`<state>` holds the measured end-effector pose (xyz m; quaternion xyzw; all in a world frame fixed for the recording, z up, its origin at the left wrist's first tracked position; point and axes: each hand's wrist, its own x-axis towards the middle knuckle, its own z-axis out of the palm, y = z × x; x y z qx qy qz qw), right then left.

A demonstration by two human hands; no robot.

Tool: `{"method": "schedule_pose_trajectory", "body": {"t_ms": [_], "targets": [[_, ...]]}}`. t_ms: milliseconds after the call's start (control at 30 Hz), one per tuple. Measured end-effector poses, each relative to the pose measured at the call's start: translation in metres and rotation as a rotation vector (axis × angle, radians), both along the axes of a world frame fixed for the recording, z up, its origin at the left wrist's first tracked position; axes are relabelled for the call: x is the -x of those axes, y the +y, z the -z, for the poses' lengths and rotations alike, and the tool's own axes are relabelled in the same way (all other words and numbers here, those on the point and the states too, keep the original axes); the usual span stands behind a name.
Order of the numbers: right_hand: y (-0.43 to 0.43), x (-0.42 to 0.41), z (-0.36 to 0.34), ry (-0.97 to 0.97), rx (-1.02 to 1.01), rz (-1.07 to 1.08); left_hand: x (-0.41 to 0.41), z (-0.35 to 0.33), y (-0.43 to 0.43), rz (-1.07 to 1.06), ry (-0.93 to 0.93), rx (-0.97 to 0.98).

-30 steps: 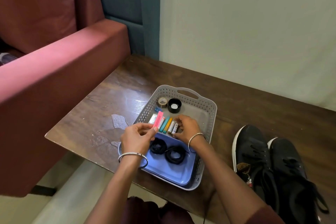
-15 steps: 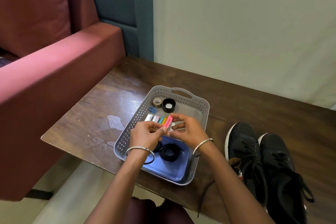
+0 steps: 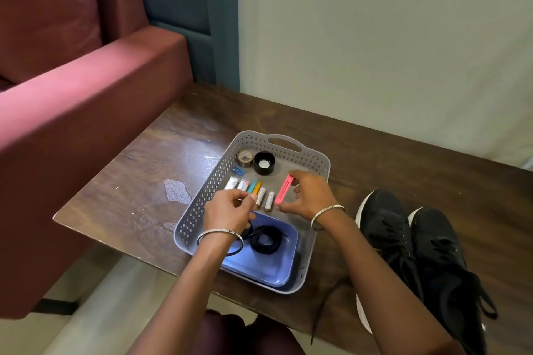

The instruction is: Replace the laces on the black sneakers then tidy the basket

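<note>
A grey perforated basket (image 3: 323, 164) stands on the wooden table (image 3: 150, 181). In its near half a blue tray (image 3: 259, 271) holds coiled black laces (image 3: 266, 239). A row of small batteries (image 3: 269, 200) and coloured sticks lies across the middle. My right hand (image 3: 313, 196) holds a pink clip (image 3: 284, 189) by its ends, low over the basket floor, right of the row. My left hand (image 3: 229, 206) hovers loosely curled, fingertips at the row's near ends, holding nothing I can see. Two black sneakers (image 3: 386, 228) sit to the right of the basket.
A tape roll (image 3: 245, 157), a black cap (image 3: 264, 163) and a blue sharpener (image 3: 238, 171) lie at the basket's far end. A loose black lace (image 3: 326, 305) hangs over the table's near edge. A red sofa arm (image 3: 86, 89) borders the left; a wall stands behind.
The pink clip passed from my left hand to my right and moved right, down beside the batteries. My left hand has let go and stays by the row.
</note>
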<state>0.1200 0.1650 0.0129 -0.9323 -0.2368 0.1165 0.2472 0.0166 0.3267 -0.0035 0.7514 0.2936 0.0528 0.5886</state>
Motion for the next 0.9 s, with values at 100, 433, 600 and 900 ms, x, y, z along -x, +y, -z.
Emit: {"method": "schedule_pose_trajectory", "body": {"t_ms": [100,433,600,900], "targets": [[0.007,-0.016,0.016,-0.009,0.316,-0.130,0.003,0.003,0.008,-0.004,-0.030,-0.066],[0.023,-0.031,0.042,0.017,0.373,-0.187,0.007,0.010,0.012,-0.013,-0.056,-0.060],[0.028,-0.034,0.047,0.033,0.311,-0.158,0.005,0.012,0.013,-0.003,-0.063,-0.053],[0.024,-0.025,0.041,0.047,0.271,-0.100,0.012,0.006,0.016,-0.015,-0.105,-0.028]]}}
